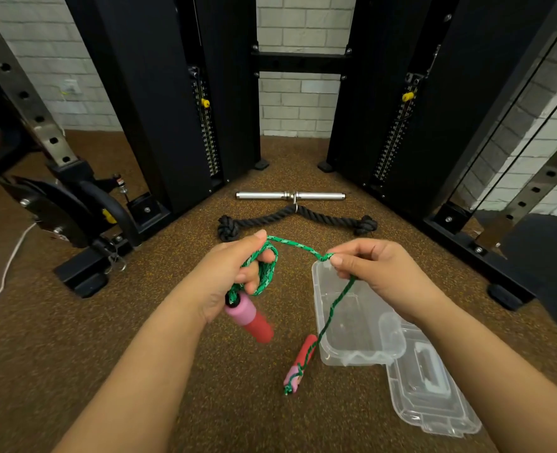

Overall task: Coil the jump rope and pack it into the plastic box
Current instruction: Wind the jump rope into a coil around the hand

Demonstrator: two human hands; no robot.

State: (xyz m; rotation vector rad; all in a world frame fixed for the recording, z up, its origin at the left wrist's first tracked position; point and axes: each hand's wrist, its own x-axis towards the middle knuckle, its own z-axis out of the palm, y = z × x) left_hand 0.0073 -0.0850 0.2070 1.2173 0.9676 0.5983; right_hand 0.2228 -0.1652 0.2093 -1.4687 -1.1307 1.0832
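Observation:
The green braided jump rope (298, 248) stretches between my two hands. My left hand (228, 276) holds several loops of it wound around the fingers, and one pink and red handle (249, 318) dangles below that hand. My right hand (378, 273) pinches the rope above the far rim of the clear plastic box (362, 351), which stands open on the floor. From that pinch the rope hangs down to the second pink and red handle (300, 364), which lies on the floor left of the box.
The box's clear lid (434, 400) lies on the floor at the box's near right. A black knotted rope attachment (296, 220) and a metal bar (290, 195) lie farther ahead. Black machine frames stand on both sides. The floor is brown speckled rubber.

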